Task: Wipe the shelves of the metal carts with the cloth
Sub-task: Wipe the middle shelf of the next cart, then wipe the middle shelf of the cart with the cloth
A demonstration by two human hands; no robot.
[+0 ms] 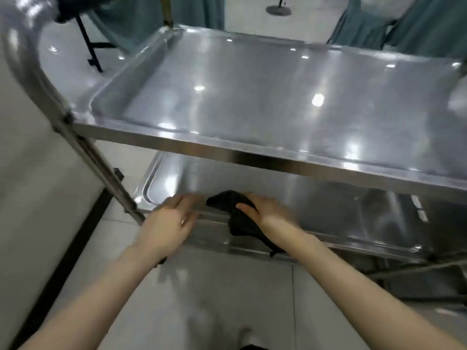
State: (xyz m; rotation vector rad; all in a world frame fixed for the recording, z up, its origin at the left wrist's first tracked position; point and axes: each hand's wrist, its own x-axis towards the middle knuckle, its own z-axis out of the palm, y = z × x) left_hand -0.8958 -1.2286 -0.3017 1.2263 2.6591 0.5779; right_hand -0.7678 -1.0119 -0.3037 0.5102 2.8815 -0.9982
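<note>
— At the left front corner of the lower shelf (341, 210), just beside the cart post (101, 162), what is the left hand (171, 218) doing?

— Resting flat on that shelf's front rim, fingers straight, holding nothing. It looks like a brace.

— And to the right of it along the rim?

— The cloth (225, 200), dark and bunched, lies across the shelf's front edge with one tail hanging down over the rim. The right hand (267, 210) grips it, thumb curled over the bunch, fingers on top. Blur hides finer detail.

— So which way does the work lie?

— Most of the lower shelf stretches right and back from the cloth, under the top shelf (252, 97), with its long axis running left to right. The right hand is nearer that stretch and has the cloth, so I judge the stroke goes rightward.
</note>
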